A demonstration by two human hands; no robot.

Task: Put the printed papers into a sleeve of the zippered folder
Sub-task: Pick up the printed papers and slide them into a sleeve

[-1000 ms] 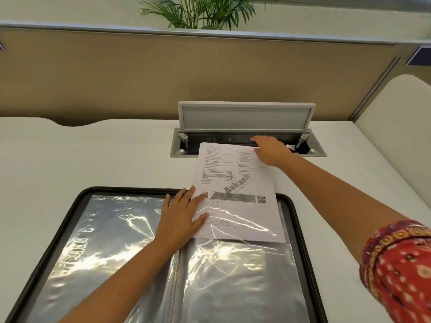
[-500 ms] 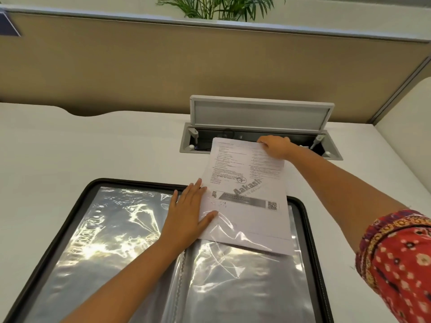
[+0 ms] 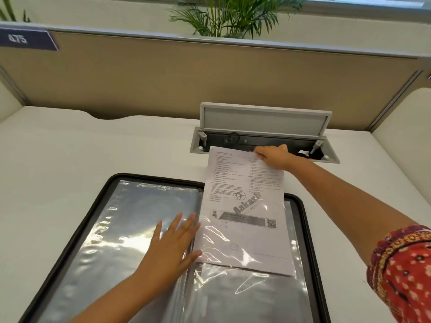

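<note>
Leftmost, a blue tag (image 3: 25, 39) reading 475 is seen on the tan partition (image 3: 210, 73), and the white surface (image 3: 70, 159) runs beneath it. One black zippered folder (image 3: 98, 199) lies open on that surface, with two clear sleeve pages spread, one on each side of the spine. The left hand (image 3: 172, 248) is laid flat on the left sleeve (image 3: 130, 217) beside the spine, its fingers (image 3: 184, 226) spread apart and gripping nothing; compared with a second ago it has been shifted off the paper's edge, so the sheet is no longer steadied by it. One set of printed papers (image 3: 245, 206) is counted, though how many sheets it holds cannot be told. Its lower half is covered by the glossy film of the right sleeve (image 3: 245, 297), and it has been slid deeper than a moment earlier; roughly the upper half is still outside, reaching past the folder's rim. Insertion is judged to be about halfway done. The right hand (image 3: 272, 157) is at the top edge, fingers (image 3: 262, 152) pinched together on the papers. Behind it one open cable hatch (image 3: 263, 120) is recessed in the surface, and a potted palm (image 3: 233, 15) stands above the partition.
</note>
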